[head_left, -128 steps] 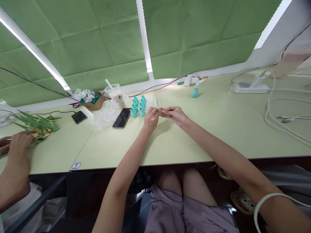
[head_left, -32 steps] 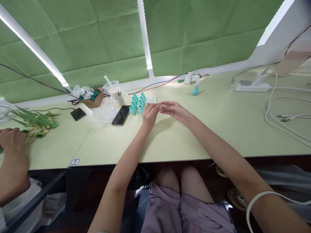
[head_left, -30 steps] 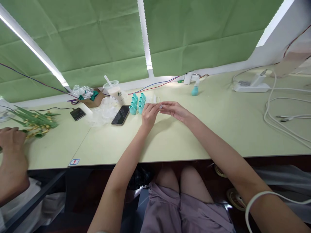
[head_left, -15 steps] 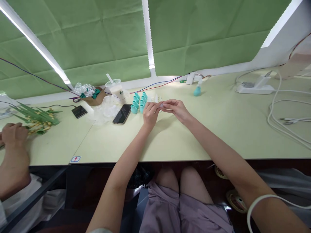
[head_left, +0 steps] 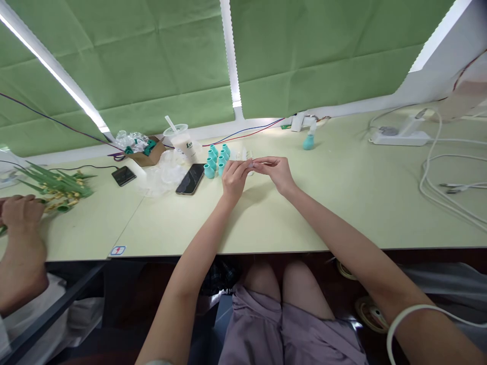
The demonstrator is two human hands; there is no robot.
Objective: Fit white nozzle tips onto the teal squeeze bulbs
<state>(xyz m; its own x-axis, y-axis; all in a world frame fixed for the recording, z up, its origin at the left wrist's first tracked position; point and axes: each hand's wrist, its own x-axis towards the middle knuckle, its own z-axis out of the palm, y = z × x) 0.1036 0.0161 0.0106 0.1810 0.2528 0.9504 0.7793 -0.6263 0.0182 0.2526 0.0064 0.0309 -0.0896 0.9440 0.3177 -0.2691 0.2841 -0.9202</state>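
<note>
Above the table, my left hand [head_left: 235, 178] and my right hand [head_left: 276, 172] meet at the fingertips. Both pinch a small whitish, translucent piece [head_left: 251, 165]; fingers cover most of it, so its kind is unclear. Just behind and left of my left hand stand several turquoise bulb-shaped pieces [head_left: 211, 161] with open necks, in two rows. Small clear and whitish parts [head_left: 243, 153] lie beyond my fingers. Farther back on the right, another turquoise bulb [head_left: 308, 142] stands upright with a clear piece on its top.
A phone [head_left: 190, 179], crumpled plastic bag [head_left: 163, 175], drink cup [head_left: 182, 142] and cardboard box [head_left: 146, 157] sit to the left. At far left, a co-worker's hand [head_left: 23, 210] is beside green stems [head_left: 63, 187]. A power strip [head_left: 399, 137] and white cables [head_left: 437, 197] lie right.
My hands have shifted very slightly left, still pinching the small piece. More of the clear parts behind them shows. The objects on the table stay where they were.
</note>
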